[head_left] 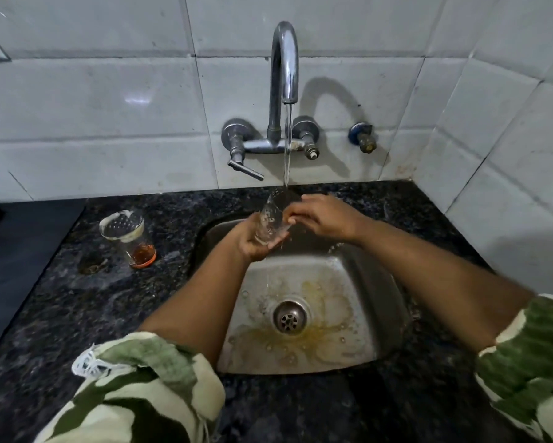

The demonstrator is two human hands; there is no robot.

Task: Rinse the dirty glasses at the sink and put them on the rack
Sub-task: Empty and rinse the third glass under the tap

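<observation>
My left hand (pixel 252 239) grips the base of a clear glass (pixel 272 215), tilted under the running tap (pixel 284 62) above the steel sink (pixel 348 346). A thin stream of water falls into the glass's mouth. My right hand (pixel 321 215) touches the glass's side with its fingertips, fingers bunched against it. A second glass (pixel 128 236) stands upright on the dark counter to the left of the sink, with a little orange liquid at its bottom and foam near its rim. No rack is in view.
Yellowish residue spreads around the sink drain (pixel 289 318). The tap lever (pixel 244 167) sticks out low on the left, and a small blue valve (pixel 363 135) sits on the tiled wall. A dark flat surface (pixel 19 251) borders the speckled counter (pixel 93 314) at far left.
</observation>
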